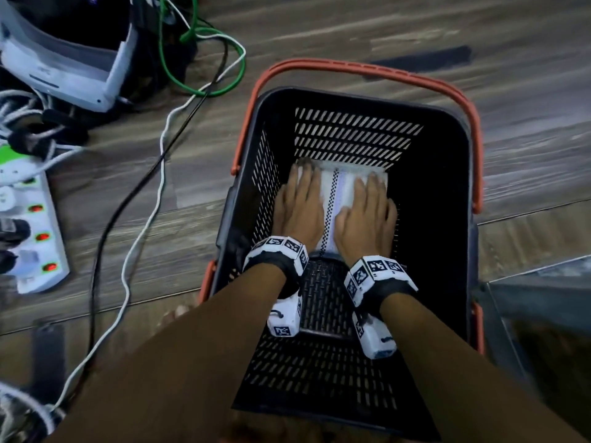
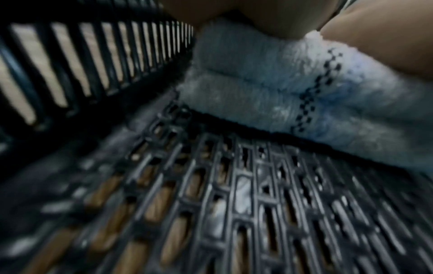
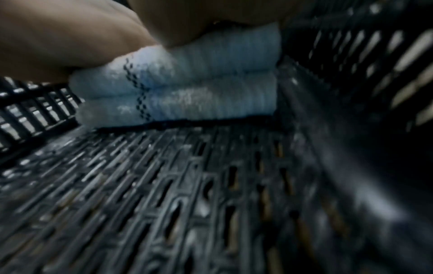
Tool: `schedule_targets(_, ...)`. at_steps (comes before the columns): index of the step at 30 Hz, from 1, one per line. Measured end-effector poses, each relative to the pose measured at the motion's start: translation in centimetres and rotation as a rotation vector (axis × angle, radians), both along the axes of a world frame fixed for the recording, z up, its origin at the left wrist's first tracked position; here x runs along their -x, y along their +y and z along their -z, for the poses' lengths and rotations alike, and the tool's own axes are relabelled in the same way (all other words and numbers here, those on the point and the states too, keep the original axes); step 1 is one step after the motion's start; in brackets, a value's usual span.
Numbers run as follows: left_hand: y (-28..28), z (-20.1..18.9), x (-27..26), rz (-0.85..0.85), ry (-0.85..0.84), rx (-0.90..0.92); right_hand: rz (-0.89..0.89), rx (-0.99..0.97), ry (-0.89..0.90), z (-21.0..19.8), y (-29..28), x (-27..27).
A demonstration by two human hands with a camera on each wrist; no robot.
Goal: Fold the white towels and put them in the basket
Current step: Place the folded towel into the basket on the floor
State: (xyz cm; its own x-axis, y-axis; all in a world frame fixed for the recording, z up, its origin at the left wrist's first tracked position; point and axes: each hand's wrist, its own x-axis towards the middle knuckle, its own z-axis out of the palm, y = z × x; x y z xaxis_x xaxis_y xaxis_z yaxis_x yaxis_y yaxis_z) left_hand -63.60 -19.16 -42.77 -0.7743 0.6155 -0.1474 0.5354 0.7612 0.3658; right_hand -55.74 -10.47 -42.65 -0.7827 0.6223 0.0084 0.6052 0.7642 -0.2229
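Note:
A folded white towel (image 1: 339, 199) with a dark checkered stripe lies on the floor of the black basket (image 1: 447, 193), against its far wall. My left hand (image 1: 299, 203) lies flat on the towel's left half and my right hand (image 1: 367, 212) lies flat on its right half, fingers straight, pressing down. In the left wrist view the towel (image 2: 269, 89) shows as stacked folded layers on the basket's slotted floor (image 2: 234, 204). The right wrist view shows the same stacked towel (image 3: 199, 92) under my palm, close to the basket's side wall (image 3: 351, 74).
The basket has orange handles (image 1: 367, 70) folded down outside its rim and stands on a wood-pattern floor. A white power strip (image 1: 35, 238), white, black and green cables (image 1: 204, 75) and a white device (image 1: 64, 59) lie on the left. A grey object (image 1: 543, 314) sits at the right.

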Motion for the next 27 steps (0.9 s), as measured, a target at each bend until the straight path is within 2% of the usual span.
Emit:
schedule_targets(9, -0.6, 0.9, -0.7, 0.041, 0.055, 0.017, 0.073, 0.022, 0.067, 0.9, -0.5, -0.4)
schedule_targets(18, 0.1, 0.5, -0.5, 0.023, 0.070, 0.108, 0.065, 0.072, 0.055, 0.8, -0.1, -0.2)
schedule_targets(22, 0.3, -1.5, -0.2, 0.070, 0.021, 0.208, 0.037, 0.138, -0.076, -0.8, -0.1, -0.3)
schedule_targets(27, -0.3, -7.4, -0.3, 0.168, -0.111, 0.536, -0.055, 0.344, -0.486, -6.0, 0.4, -1.1)
